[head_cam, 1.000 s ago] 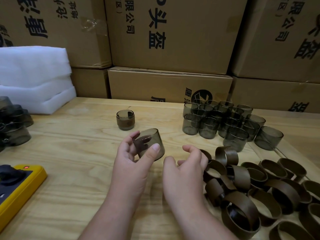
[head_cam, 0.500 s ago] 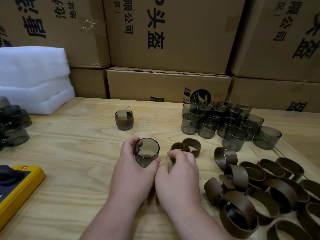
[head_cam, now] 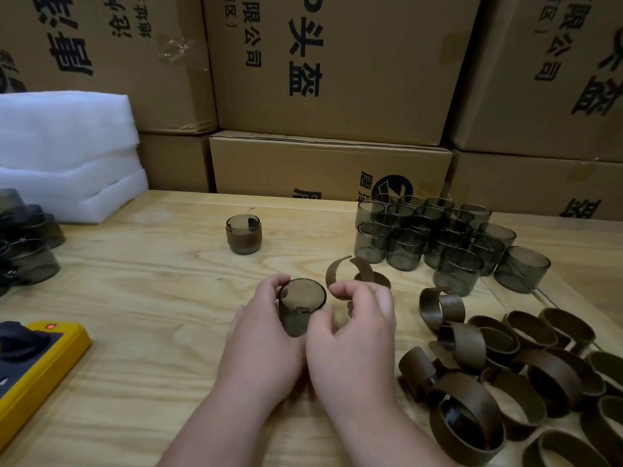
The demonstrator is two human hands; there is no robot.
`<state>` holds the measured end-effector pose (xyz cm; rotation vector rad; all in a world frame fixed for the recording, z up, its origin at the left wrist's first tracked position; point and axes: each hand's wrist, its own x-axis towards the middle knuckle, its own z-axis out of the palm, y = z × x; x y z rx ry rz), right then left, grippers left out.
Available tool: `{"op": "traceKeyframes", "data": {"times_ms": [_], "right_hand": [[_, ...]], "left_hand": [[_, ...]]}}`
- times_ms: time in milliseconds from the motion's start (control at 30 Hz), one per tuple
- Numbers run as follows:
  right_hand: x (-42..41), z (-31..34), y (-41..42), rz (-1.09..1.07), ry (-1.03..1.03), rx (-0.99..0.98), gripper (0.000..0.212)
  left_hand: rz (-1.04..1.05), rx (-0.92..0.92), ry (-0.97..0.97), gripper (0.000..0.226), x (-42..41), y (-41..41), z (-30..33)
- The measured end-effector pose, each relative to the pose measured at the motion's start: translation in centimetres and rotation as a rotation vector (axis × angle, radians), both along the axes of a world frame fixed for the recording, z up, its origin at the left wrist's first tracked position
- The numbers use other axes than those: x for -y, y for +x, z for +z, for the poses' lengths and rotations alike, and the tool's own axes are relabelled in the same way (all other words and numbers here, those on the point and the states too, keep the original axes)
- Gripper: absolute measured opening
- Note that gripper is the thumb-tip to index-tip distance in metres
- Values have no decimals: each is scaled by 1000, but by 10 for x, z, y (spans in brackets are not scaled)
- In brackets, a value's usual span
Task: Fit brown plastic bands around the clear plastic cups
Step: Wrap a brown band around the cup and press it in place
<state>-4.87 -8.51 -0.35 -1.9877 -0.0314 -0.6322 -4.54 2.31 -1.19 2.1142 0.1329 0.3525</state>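
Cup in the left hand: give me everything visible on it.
The cup is a short smoky-clear plastic cylinder, mouth up and tilted a little toward the camera, no band on it yet. The left hand grips it, fingers curled round its far left rim, thumb on the near right side. It sits mid-table; whether its base rests on the wood is hidden. The right hand is close beside it, pinching an opened brown band.

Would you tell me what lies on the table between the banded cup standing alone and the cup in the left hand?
In the head view, only bare wooden tabletop lies between the brown-banded clear plastic cup and the unbanded clear plastic cup gripped by the left hand.
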Motion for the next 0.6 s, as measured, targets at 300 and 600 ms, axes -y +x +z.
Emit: {"op": "traceKeyframes", "data": {"times_ms": [300,600], "right_hand": [[-2,-1,3,-60,69,167,25],[-3,6,1,-95,142,297,13]], "left_hand": [[50,69,-267,71,0,0,3],[32,198,-394,55,0,2,3]]}}
